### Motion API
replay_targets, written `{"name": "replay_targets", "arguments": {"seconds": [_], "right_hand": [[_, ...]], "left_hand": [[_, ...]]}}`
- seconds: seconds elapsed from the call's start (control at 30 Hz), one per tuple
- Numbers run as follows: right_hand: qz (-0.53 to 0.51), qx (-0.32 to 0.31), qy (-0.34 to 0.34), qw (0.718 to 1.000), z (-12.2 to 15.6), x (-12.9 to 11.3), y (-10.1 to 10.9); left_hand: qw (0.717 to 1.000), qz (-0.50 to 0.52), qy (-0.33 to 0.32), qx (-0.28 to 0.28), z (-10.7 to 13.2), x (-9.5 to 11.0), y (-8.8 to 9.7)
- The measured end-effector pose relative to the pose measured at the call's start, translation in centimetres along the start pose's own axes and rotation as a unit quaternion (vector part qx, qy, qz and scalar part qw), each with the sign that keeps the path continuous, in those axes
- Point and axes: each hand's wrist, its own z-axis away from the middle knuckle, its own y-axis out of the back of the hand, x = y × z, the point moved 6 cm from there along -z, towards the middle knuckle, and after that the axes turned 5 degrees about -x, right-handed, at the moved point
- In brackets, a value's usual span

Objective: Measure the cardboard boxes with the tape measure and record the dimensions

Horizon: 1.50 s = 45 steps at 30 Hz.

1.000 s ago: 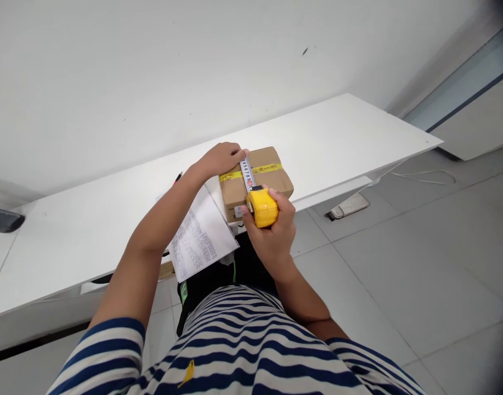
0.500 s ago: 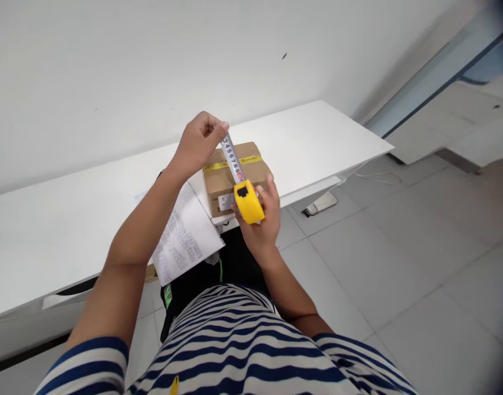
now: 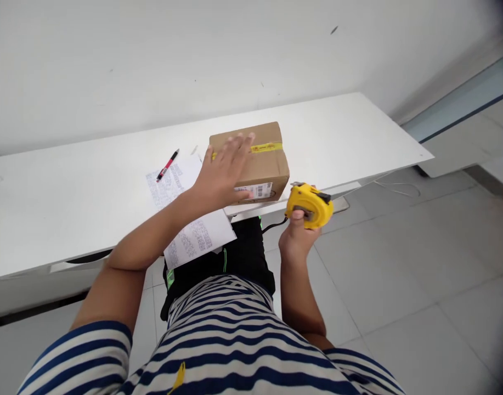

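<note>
A brown cardboard box (image 3: 267, 166) with yellow tape and a white label (image 3: 263, 191) sits at the front edge of the white table. My left hand (image 3: 226, 170) rests on it, fingers spread over the top and thumb at the labelled front face. To the right of the box, in front of the table edge, my right hand (image 3: 298, 238) is closed round a yellow tape measure (image 3: 312, 207). Only a short metal end of its blade shows at the case's left. Sheets of handwritten paper (image 3: 214, 226) lie left of the box, partly under my left forearm.
A red and black pen (image 3: 168, 165) lies at the top edge of the paper. The white table (image 3: 350, 137) runs along the wall, with its right corner pointing over the grey tiled floor (image 3: 383, 247). A cable (image 3: 399, 188) lies on the floor beyond.
The blade, stretched out over the box between both hands, has gone back into the case. My left hand let go of it and came down on the box; my right hand moved right with the tape measure.
</note>
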Motion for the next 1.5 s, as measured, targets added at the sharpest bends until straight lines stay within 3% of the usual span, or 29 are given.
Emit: {"name": "replay_targets", "arguments": {"seconds": [0.07,0.17,0.23,0.33,0.4,0.53,0.63,0.73,0.8,0.87,0.9,0.93,1.03,1.13,1.3,1.43,1.5], "right_hand": [[-0.086,-0.037,-0.091,0.991,-0.4,2.3,-0.3],[-0.171,-0.153,-0.2,0.953,-0.8,3.8,-2.0],[-0.185,-0.208,-0.218,0.935,-1.1,3.2,-3.0],[-0.151,-0.227,-0.197,0.942,-2.2,1.2,-3.6],[-0.114,-0.225,-0.175,0.952,-3.1,-0.2,-3.4],[-0.033,-0.284,-0.117,0.951,-5.0,-2.2,-2.9],[0.045,-0.338,-0.085,0.936,-6.5,-2.7,-2.1],[0.116,-0.289,-0.025,0.95,-8.5,-3.8,-0.5],[0.131,-0.26,0.021,0.957,-9.5,-5.4,-0.1],[0.129,-0.298,0.061,0.944,-9.8,-7.3,-1.1],[0.128,-0.339,0.083,0.928,-9.6,-8.4,-2.0],[0.126,-0.383,0.11,0.909,-9.3,-9.5,-3.1],[0.117,-0.486,0.18,0.847,-7.8,-12.4,-6.2],[0.082,-0.502,0.187,0.84,-7.2,-13.3,-7.9],[0.058,-0.438,0.149,0.884,-9.7,-10.5,-8.4],[0.05,-0.371,0.118,0.92,-15.9,-6.5,-7.9],[0.03,-0.346,0.097,0.933,-19.6,-4.5,-7.2]], "left_hand": [[0.999,-0.014,0.012,0.03,1.9,-1.7,0.3],[0.995,-0.009,0.034,0.095,4.8,-3.1,-0.2],[0.988,0.009,0.047,0.148,6.2,-3.7,-1.3],[0.977,0.057,0.029,0.201,7.2,-4.2,-3.9],[0.978,0.106,0.017,0.181,7.0,-4.6,-5.4],[0.975,0.207,0.077,0.02,5.8,-5.4,-6.7],[0.97,0.2,0.122,-0.061,4.9,-5.1,-5.2],[0.972,0.166,0.15,-0.075,4.4,-4.1,-2.4],[0.973,0.164,0.16,-0.005,4.7,-2.8,0.1],[0.968,0.186,0.148,0.08,5.6,-0.8,2.2],[0.965,0.209,0.132,0.091,6.0,0.4,2.8],[0.962,0.237,0.113,0.073,6.4,1.6,2.9],[0.941,0.326,0.06,-0.068,6.9,4.8,1.9],[0.916,0.381,0.036,-0.116,6.7,6.0,1.9],[0.906,0.414,0.079,-0.048,4.1,3.8,3.9],[0.874,0.464,0.137,0.049,1.3,-0.6,5.8],[0.871,0.455,0.172,0.071,0.3,-2.7,6.2]]}}
